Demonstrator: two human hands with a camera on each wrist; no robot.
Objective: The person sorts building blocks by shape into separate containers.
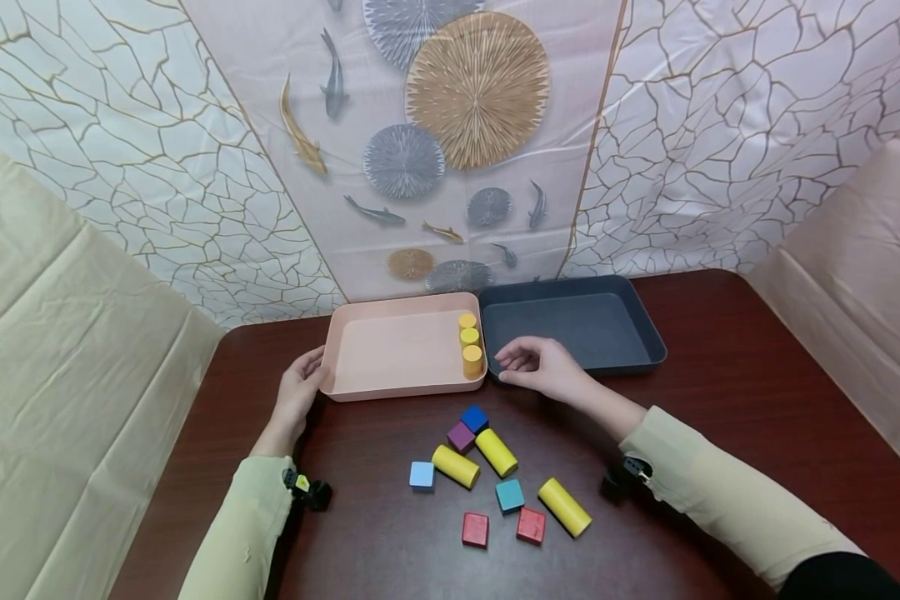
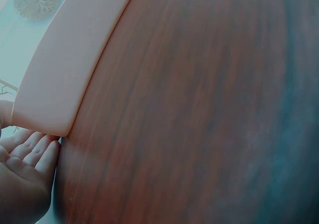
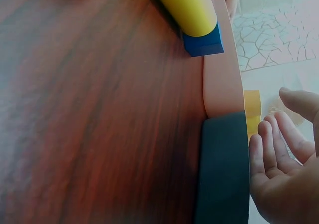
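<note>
My left hand rests at the left side of the pink tray, its extended fingers right at the tray's corner in the left wrist view. Three yellow cylinders stand upright in a row along that tray's right wall. My right hand hovers over the near left corner of the dark grey tray, holding nothing. In the right wrist view its fingers are loosely bent, thumb apart, with the standing cylinders behind the rim.
Nearer on the dark wooden table lie three yellow cylinders, a blue cube, a purple cube, a light blue cube, a teal cube and two red cubes. A patterned cloth hangs behind the trays.
</note>
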